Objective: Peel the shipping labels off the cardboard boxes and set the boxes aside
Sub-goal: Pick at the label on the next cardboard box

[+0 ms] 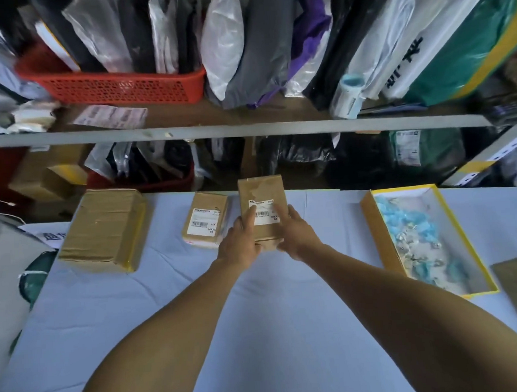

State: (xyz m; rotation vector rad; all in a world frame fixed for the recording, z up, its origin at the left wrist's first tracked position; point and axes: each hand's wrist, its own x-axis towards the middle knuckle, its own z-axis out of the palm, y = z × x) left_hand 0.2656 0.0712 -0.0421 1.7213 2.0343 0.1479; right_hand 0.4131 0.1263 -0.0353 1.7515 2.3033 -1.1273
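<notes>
Shelving packed with bagged parcels is seen behind a table covered in pale blue cloth (256, 299). At 9 o'clock a large taped box (103, 230) lies flat. Just beside it, a small labelled box (206, 219) rests on the cloth. At centre, 12 o'clock, a held box (264, 213) is gripped upright: left hand (241, 241) clasped on its left edge, thumb on the shipping label (264, 212); right hand (294, 232) clasped on its right side. At 3 o'clock an open yellow-rimmed tray (466, 234) holds blue scraps.
</notes>
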